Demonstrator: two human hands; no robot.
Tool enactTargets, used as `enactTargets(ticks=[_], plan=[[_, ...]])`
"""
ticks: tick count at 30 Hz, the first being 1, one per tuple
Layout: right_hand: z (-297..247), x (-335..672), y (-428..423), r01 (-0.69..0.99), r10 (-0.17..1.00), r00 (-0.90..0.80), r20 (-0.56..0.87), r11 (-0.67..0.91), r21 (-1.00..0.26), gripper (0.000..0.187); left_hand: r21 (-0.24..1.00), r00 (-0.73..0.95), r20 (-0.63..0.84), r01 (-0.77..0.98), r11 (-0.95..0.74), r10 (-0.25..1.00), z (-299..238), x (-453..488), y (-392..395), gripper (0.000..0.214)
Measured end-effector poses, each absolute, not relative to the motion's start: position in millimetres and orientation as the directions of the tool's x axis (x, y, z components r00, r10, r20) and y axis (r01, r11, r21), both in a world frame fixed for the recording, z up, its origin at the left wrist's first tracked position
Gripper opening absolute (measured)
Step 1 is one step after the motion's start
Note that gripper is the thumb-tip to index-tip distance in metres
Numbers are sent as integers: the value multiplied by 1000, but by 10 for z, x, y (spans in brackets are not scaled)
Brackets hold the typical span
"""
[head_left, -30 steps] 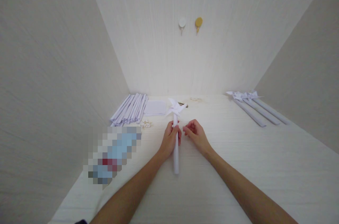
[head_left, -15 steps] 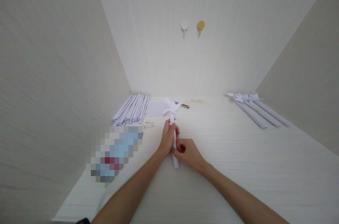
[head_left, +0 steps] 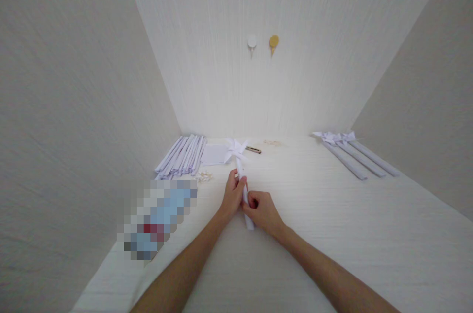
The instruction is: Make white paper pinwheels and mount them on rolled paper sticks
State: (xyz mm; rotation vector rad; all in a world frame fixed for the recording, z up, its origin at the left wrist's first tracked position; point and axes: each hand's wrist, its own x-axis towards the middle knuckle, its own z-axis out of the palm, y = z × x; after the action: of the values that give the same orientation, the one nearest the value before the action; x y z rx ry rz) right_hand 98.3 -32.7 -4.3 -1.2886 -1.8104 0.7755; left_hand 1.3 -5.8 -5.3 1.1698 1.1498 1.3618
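Note:
A white paper pinwheel [head_left: 236, 149] on a rolled-paper stick lies in front of me, its folded blades at the far end. My left hand [head_left: 232, 193] is closed around the middle of the stick, thumb on top. Just below it, my right hand [head_left: 263, 210] pinches the stick's right side between curled fingers. The lower end of the stick pokes out below both hands, pointing toward me. Behind the blades, a stack of white paper sheets [head_left: 214, 154] lies to the left and a utility knife [head_left: 253, 150] to the right.
A pile of rolled paper sticks [head_left: 183, 156] lies at the back left. Near it are small pale pieces [head_left: 204, 176] and a blurred-out blue item [head_left: 166, 217]. Several pinwheels [head_left: 345, 153] rest at the back right. Two hooks, one white [head_left: 252, 42], one yellow [head_left: 274, 41], are on the wall.
The pinwheel's stick has tilted slightly, its near end shifting right. Both hands keep hold at nearly the same place. The whole view has shifted a little.

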Motion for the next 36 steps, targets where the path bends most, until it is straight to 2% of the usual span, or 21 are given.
enactTargets(ticks=[10,16,23,29,36], plan=[[-84,1047,-256,627,956,-153,249,289,-723,33,989,-51,83,-117,-89,995,-85,23,-6,32],[-73,1060,-275,650,940,-162,300,331,-684,33,988,-38,71,-133,-76,997,-64,25,-43,40],[-101,1056,-272,584,919,-145,366,378,-718,28,986,-8,111,-126,-111,994,-96,18,-23,39],[-103,1061,-277,519,914,-78,397,377,-767,27,984,-16,167,-53,-168,986,-91,16,-47,29],[-82,1195,-177,529,933,-43,359,326,-784,22,991,12,110,-75,-108,994,-92,25,-53,38]])
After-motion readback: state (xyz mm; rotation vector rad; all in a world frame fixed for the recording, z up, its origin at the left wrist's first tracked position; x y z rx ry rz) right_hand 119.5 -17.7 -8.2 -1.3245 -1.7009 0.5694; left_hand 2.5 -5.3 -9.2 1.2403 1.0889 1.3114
